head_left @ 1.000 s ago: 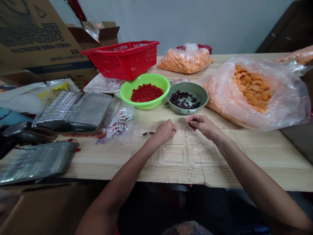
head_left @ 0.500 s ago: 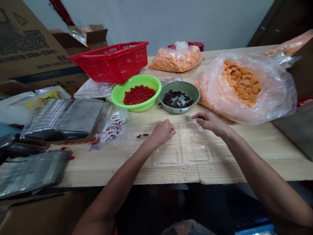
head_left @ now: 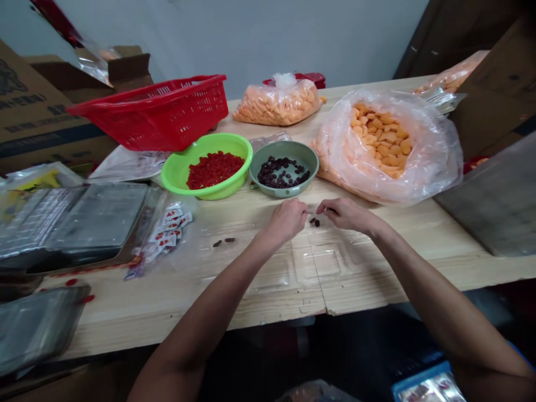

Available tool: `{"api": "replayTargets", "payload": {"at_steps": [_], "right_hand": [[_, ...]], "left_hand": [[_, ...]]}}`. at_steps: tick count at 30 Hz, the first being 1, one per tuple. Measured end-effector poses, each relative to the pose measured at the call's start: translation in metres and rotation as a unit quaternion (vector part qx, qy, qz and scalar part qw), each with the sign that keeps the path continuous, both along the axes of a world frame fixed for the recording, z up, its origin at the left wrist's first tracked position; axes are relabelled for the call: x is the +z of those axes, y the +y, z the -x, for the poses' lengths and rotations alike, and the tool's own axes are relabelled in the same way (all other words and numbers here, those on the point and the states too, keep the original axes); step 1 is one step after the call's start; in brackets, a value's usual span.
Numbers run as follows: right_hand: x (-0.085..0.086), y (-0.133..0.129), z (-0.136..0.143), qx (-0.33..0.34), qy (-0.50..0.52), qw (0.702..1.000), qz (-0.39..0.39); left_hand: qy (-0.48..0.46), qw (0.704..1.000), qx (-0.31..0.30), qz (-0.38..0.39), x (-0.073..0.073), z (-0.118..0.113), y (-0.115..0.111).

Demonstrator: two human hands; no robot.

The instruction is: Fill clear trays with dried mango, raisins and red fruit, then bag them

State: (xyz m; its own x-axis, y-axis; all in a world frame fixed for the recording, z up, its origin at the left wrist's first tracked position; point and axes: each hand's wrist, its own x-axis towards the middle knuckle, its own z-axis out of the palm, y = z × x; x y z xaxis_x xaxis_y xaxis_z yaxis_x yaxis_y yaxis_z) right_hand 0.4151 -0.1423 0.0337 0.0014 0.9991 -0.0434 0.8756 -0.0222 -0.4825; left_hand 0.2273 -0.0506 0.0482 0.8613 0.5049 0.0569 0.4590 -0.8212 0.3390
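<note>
My left hand (head_left: 288,219) is closed, fingertips pressed together over the clear plastic trays (head_left: 270,277). What it holds, if anything, is hidden. Close by on the right, my right hand (head_left: 345,215) has its fingers curled in a pinch, with something dark at the fingertips that I cannot make out. Between the hands lie a few dark, raisin-like pieces (head_left: 316,223) in a tray compartment. Two more dark pieces (head_left: 229,240) rest in the tray to the left. Just beyond the hands stands a grey-green bowl (head_left: 285,192) of dark dried fruit.
A lime-green bowl (head_left: 176,181) of red pieces sits beside a red basket (head_left: 167,120). An open bag of orange pieces (head_left: 435,162) stands right, a tied bag (head_left: 278,103) behind. Small sachets (head_left: 170,229) and stacked plastic trays (head_left: 98,215) are at left.
My right hand has come in toward the left hand, and dark pieces now show in the tray between them. The left hand has moved slightly toward the bowls. The view has shifted to the right.
</note>
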Motion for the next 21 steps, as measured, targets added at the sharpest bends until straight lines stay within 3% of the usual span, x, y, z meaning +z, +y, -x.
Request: {"api": "replayTargets", "payload": {"at_steps": [8,17,21], "right_hand": [[0.000,-0.012,-0.011,-0.020,-0.023,0.999,0.010],[-0.010,-0.013,0.040,-0.078,-0.074,0.994,0.004],[-0.006,-0.010,0.038,-0.098,-0.030,0.995,0.019]], "left_hand": [[0.075,0.997,-0.011,0.014,-0.014,-0.026,-0.006],[0.067,0.998,0.000,0.010,-0.022,-0.026,0.000],[0.055,0.998,0.011,0.023,-0.023,-0.026,0.000]]}}
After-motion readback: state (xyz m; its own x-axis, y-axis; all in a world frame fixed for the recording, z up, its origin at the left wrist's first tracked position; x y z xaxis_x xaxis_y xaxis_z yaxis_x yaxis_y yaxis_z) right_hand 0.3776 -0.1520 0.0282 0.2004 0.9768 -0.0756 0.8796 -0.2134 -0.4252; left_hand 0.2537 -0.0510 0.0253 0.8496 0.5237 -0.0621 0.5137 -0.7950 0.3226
